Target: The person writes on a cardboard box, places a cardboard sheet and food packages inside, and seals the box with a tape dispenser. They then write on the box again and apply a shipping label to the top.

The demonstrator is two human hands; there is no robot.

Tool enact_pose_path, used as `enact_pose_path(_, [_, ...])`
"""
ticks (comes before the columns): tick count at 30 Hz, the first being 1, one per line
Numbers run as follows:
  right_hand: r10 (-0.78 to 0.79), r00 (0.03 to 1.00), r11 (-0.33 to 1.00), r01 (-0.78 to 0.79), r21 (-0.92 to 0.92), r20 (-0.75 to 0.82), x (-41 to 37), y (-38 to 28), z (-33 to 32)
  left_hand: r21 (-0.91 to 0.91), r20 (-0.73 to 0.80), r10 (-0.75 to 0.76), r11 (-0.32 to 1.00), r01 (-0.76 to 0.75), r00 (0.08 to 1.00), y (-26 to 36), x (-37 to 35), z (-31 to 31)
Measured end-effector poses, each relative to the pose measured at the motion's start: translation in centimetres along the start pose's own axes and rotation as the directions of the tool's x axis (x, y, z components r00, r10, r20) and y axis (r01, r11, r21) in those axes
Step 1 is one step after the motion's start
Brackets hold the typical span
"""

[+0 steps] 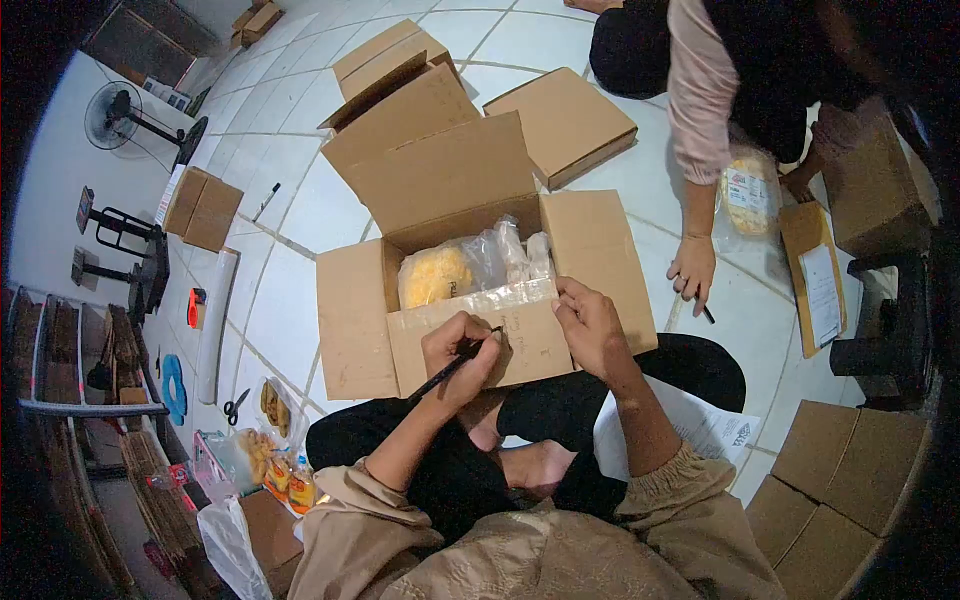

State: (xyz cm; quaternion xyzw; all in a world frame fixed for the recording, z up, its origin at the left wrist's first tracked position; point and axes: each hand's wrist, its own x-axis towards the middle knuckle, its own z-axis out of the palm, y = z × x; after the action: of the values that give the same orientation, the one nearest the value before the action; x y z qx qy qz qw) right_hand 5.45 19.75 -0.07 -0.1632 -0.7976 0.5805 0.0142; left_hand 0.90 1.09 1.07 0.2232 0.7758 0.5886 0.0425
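My left hand (462, 352) is closed around a black pen (440, 374), its tip on the front flap of an open cardboard box (350, 315). Faint handwriting shows on that flap near the tip. My right hand (594, 330) grips the flap's upper right edge, thumb on top. Inside the box lie a clear bag of yellow food (438, 275) and several pale wrapped packs (515, 252). The box rests on the floor in front of my crossed legs.
At the upper right, another person's hand (692, 270) reaches to the tiles near a bagged pack (748, 195). A closed carton (562, 125) lies behind my box. Scissors (235, 407) and snack bags (300, 485) are at left; a paper sheet (700, 430) lies by my right knee.
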Motion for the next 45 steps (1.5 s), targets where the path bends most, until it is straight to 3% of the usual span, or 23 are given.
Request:
enact_pose_path(4, [-0.006, 1.000, 1.000, 0.006, -0.011, 0.011, 0.1, 0.1, 0.0, 0.079, -0.045, 0.066, 0.995, -0.062, 0.997, 0.6, 0.1, 0.3])
enact_pose_path(9, [0.026, 1.000, 0.999, -0.026, -0.046, 0.012, -0.3, -1.4, -0.5, 0.182, 0.191, 0.115, 0.972, -0.150, 0.975, 0.5, -0.5, -0.8])
enact_pose_path(10, [0.023, 1.000, 0.999, -0.022, -0.047, 0.012, -0.3, -1.4, -0.5, 0.179, 0.183, 0.034, 0.982, -0.068, 0.983, 0.7, -0.6, -0.8])
enact_pose_path(14, [0.007, 1.000, 0.997, -0.007, -0.082, 0.000, -0.1, -0.6, -0.3, 0.114, 0.185, -0.006, 0.993, -0.016, 0.983, -0.1, -0.2, -1.1])
enact_pose_path(16, [-0.007, 1.000, 0.995, 0.008, -0.095, 0.006, -0.1, -0.6, -0.4, -0.342, 0.069, -0.153, 0.925, 0.167, 0.986, -0.5, 0.3, -1.5])
enact_pose_path(17, [-0.020, 1.000, 0.998, 0.021, -0.056, 0.023, -0.3, -0.8, -0.6, -0.342, 0.049, -0.152, 0.926, 0.159, 0.987, -0.9, 0.4, -1.6])
enact_pose_path(19, [-0.064, 0.995, 0.997, 0.067, -0.028, 0.080, -0.3, -0.8, -0.7, -0.508, 0.040, -0.106, 0.854, 0.111, 0.994, -2.3, 0.4, -1.7])
enact_pose_path(21, [-0.078, 0.995, 0.966, 0.062, 0.249, 0.058, -0.2, -0.2, 0.0, -0.366, -0.007, -0.024, 0.930, 0.020, 1.000, -1.9, 0.3, -1.6])
enact_pose_path(22, [-0.060, 0.995, 0.965, 0.038, 0.261, 0.075, -0.4, -0.8, 0.0, -0.368, 0.022, -0.107, 0.924, 0.108, 0.994, -2.3, 0.1, -1.5])
enact_pose_path(23, [-0.041, 0.995, 0.962, 0.014, 0.271, 0.094, -0.4, -1.3, -0.2, -0.189, -0.028, 0.008, 0.982, -0.013, 1.000, -2.6, 0.3, -1.6])
enact_pose_path(24, [-0.066, 0.992, 0.960, 0.034, 0.279, 0.107, -0.2, -0.5, -0.2, -0.281, 0.005, -0.089, 0.956, 0.087, 0.996, -2.1, 0.2, -1.6])
enact_pose_path(27, [-0.056, 0.986, 0.956, 0.007, 0.295, 0.159, -0.2, -0.9, -0.2, -0.372, 0.000, -0.004, 0.928, 0.004, 1.000, -2.1, 0.3, -1.2])
enact_pose_path(29, [-0.014, 0.985, 0.954, -0.038, 0.297, 0.172, -0.3, -0.8, -0.2, -0.415, 0.059, -0.038, 0.908, 0.059, 0.998, -2.1, 0.2, -1.3])
enact_pose_path(32, [-0.051, 0.989, 0.885, -0.022, 0.466, 0.142, 0.1, 0.4, 0.1, -0.446, 0.037, -0.022, 0.894, 0.036, 0.999, -1.8, 0.2, -1.1])
enact_pose_path(36, [-0.055, 0.988, 0.889, -0.018, 0.458, 0.146, 0.2, 0.1, 0.1, -0.414, 0.050, -0.017, 0.910, 0.036, 0.999, -1.0, 0.3, -1.4])
enact_pose_path(38, [0.046, 0.983, 0.909, -0.116, 0.400, 0.180, -0.1, -0.4, -0.4, -0.407, 0.056, -0.028, 0.912, 0.049, 0.998, -1.0, 0.2, -1.5])
enact_pose_path(42, [0.088, 0.984, 0.913, -0.143, 0.381, 0.156, -0.2, -0.7, -0.4, -0.436, 0.122, -0.087, 0.890, 0.132, 0.989, -0.8, 0.1, -1.4])
enact_pose_path(45, [-0.009, 0.991, 0.951, -0.032, 0.308, 0.131, -0.1, -0.5, -0.3, -0.472, 0.091, -0.070, 0.876, 0.105, 0.993, -0.9, 0.0, -1.3])
